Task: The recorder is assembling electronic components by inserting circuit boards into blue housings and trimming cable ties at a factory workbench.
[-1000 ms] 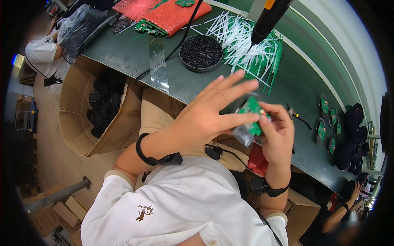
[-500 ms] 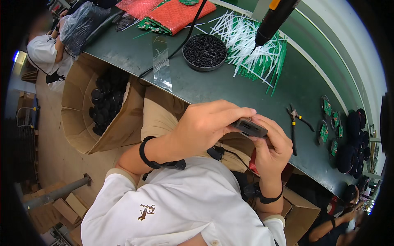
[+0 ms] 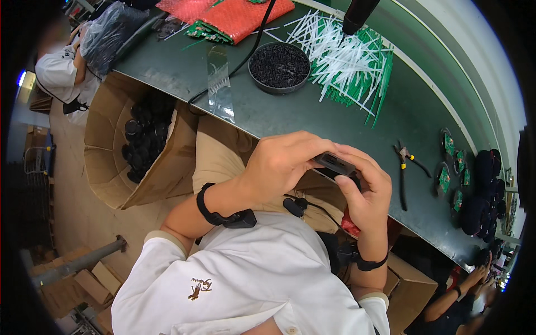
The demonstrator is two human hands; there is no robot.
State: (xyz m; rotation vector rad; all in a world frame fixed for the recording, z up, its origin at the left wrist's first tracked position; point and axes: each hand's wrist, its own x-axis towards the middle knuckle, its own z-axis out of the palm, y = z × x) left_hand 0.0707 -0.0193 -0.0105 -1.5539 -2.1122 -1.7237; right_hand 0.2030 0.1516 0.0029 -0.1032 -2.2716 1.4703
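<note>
Your left hand (image 3: 287,162) and right hand (image 3: 368,184) come together in front of you, both closed around a small black case (image 3: 336,164), which shows over the near edge of the worktop (image 3: 265,120). The left fingers are on the case's left end; your right fingers curve over its far side, with the right thumb bent in on the near side. A narrow face with slots in it is turned up toward you, and the rest is hidden in your grip. Past your hands lies a round dish (image 3: 279,90) full of small black pieces (image 3: 279,66), with a heap of white strips (image 3: 335,61) and green strips (image 3: 381,92) just to its right. A black screwdriver (image 3: 357,15) points down over that heap. To the right of your hands lie the pliers (image 3: 403,178), their handles spread, and beyond them several green circuit boards (image 3: 444,179) beside a row of dark round pads (image 3: 475,195). Left of the dish are a black cable (image 3: 257,44) and a clear plastic strip (image 3: 221,95); red bubble wrap (image 3: 254,21) lies farther back. An open cardboard box (image 3: 103,139) by the worktop's left part holds black round parts (image 3: 145,131).
</note>
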